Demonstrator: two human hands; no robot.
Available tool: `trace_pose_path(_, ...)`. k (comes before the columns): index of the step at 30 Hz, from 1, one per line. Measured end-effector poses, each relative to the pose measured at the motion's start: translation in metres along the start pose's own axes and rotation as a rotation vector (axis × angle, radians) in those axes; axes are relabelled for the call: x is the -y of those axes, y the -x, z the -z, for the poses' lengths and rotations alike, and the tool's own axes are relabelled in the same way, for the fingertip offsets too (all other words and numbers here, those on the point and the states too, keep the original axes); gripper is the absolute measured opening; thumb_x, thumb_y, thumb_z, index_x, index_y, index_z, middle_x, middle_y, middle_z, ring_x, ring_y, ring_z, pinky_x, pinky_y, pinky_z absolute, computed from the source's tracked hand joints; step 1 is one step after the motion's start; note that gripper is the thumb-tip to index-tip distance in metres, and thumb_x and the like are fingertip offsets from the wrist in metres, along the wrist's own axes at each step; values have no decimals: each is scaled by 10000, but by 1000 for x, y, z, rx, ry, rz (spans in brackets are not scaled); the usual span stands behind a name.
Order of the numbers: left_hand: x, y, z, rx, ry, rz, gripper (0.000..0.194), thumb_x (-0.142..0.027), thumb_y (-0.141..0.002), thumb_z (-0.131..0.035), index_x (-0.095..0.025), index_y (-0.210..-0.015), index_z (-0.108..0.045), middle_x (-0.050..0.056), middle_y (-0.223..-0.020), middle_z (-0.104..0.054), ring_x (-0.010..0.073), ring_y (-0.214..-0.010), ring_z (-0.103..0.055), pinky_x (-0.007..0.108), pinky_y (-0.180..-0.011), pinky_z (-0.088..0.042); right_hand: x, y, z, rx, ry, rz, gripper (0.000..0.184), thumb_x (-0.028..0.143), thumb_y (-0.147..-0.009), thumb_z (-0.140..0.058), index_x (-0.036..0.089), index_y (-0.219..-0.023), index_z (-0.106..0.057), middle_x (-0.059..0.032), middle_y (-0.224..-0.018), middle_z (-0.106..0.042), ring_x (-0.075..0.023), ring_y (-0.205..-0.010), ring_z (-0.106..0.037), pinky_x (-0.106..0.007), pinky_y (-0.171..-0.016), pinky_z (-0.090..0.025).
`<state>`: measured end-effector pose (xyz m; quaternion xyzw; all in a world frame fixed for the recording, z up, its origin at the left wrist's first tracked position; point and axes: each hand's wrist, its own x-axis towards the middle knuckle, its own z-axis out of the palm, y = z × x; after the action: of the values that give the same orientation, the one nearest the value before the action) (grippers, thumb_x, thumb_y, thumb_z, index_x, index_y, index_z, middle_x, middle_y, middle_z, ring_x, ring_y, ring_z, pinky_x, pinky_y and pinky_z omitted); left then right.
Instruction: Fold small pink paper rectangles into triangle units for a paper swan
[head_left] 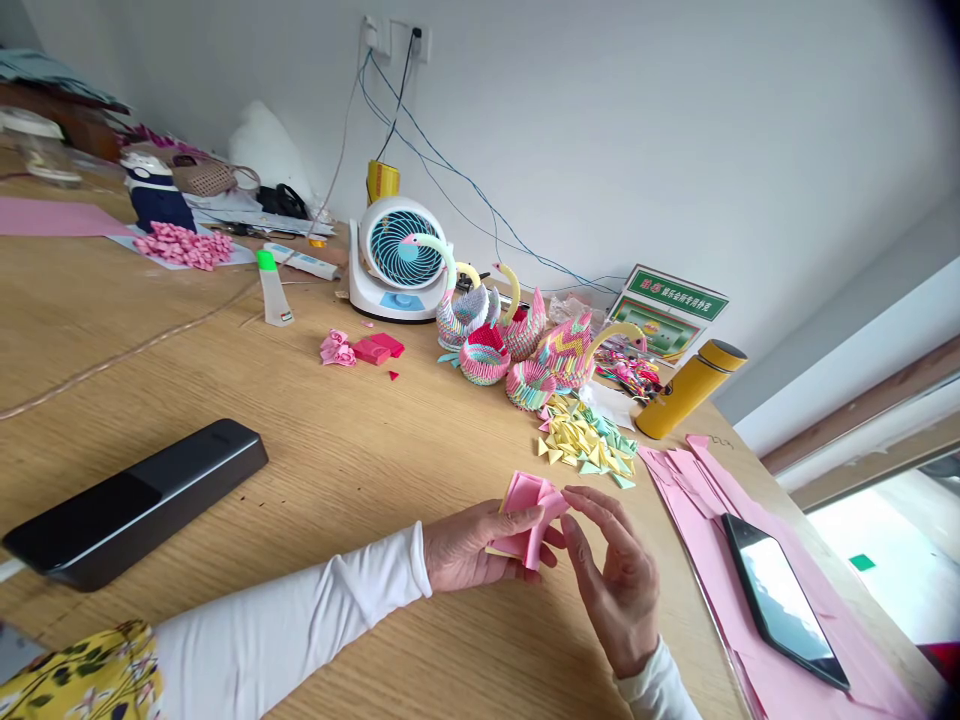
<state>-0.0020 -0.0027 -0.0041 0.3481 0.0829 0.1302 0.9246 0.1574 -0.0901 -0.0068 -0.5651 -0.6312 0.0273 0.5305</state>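
Above the wooden tabletop, my left hand [480, 545] is closed around a folded piece of pink paper [531, 515], its thumb lying across the front and its fingers behind. A pale yellowish edge shows along one side of the piece. From the right, my right hand [619, 575] has its thumb and index finger at the paper's right edge, bent in a pinch there. Just beyond the hands lies a heap of small folded yellow and green paper triangles [581, 438]. Long pink paper strips [690, 490] lie to the right, with a phone [784, 600] on top.
Several folded-paper swans [566, 350] stand behind the triangles, beside a white fan [405, 260]. A yellow bottle [686, 390] leans at the right. A black box-shaped device [142, 500] and a glue bottle [274, 290] are at left. Pink paper pieces [375, 348] lie mid-table.
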Motion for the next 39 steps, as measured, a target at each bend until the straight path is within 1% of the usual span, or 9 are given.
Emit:
trace_pose_path(8,-1,-1,2,-69,24,-8,473,-437,-749,-701,-126,-1096,-620,92,-1003,-608,163,-850,-583,257,-693,-451,0,-1,2,-45,65,-9,14,225,-841,-619,219,-853,-613,-30,-806,-638,-188,-793,-583,-354,-732,-449)
trace_pose_path(14,-1,-3,3,-156,-148,-82,510,-550,-793,-585,-106,-1042,-607,75,-884,-586,132,-723,-544,226,-600,-412,-5,-1,2,-207,-29,-215,172,348,-809,-648,187,-860,-618,-42,-777,-641,-177,-724,-583,-315,-655,-465)
trace_pose_path(18,0,0,2,-243,-666,-275,470,-560,-887,-418,-142,-1027,-581,42,-796,-540,138,-681,-494,254,-629,-401,-4,-8,6,-297,-245,-383,246,382,-782,-673,172,-895,-610,-38,-784,-619,-129,-617,-538,-246,-512,-448)
trace_pose_path(21,0,7,-2,-264,-1259,-444,319,-353,-936,-379,-172,-1109,-575,93,-954,-572,213,-882,-508,333,-836,-370,-4,-13,11,-374,-348,-427,261,382,-766,-688,175,-902,-605,-19,-788,-586,-91,-553,-484,-223,-469,-413)
trace_pose_path(24,2,12,-6,-261,-1718,-374,400,-224,-832,-510,-179,-1230,-519,130,-1084,-551,278,-972,-479,410,-884,-321,-8,-16,14,-435,-416,-429,247,353,-748,-708,178,-882,-598,0,-788,-561,-89,-568,-500,-234,-514,-425)
trace_pose_path(27,5,13,-7,-189,-1922,-286,480,-261,-748,-603,-180,-1216,-531,130,-1047,-543,296,-955,-471,427,-869,-315,-12,-16,15,-435,-442,-427,218,324,-740,-718,177,-848,-598,1,-809,-561,-99,-607,-533,-255,-573,-446)
trace_pose_path(33,-2,15,-1,6,-1839,-368,644,-582,-677,-644,-200,-1190,-575,115,-988,-556,288,-910,-475,404,-870,-301,-12,-13,13,-304,-444,-391,191,302,-750,-709,184,-848,-595,-32,-873,-606,-146,-695,-598,-305,-638,-496)
trace_pose_path(36,-10,14,-2,-144,-1667,-408,488,-577,-825,-499,-203,-1113,-623,97,-968,-579,257,-922,-490,375,-880,-300,-13,-10,11,-234,-394,-297,144,288,-777,-681,190,-835,-594,-66,-948,-632,-201,-863,-629,-358,-755,-508)
trace_pose_path(39,-14,9,-5,-342,-1274,-330,507,-560,-916,-324,-161,-958,-633,43,-816,-573,176,-763,-498,301,-760,-362,-15,-5,8,-151,-306,-189,61,250,-825,-621,203,-848,-589,-93,-1043,-634,-227,-1020,-592,-386,-848,-477)
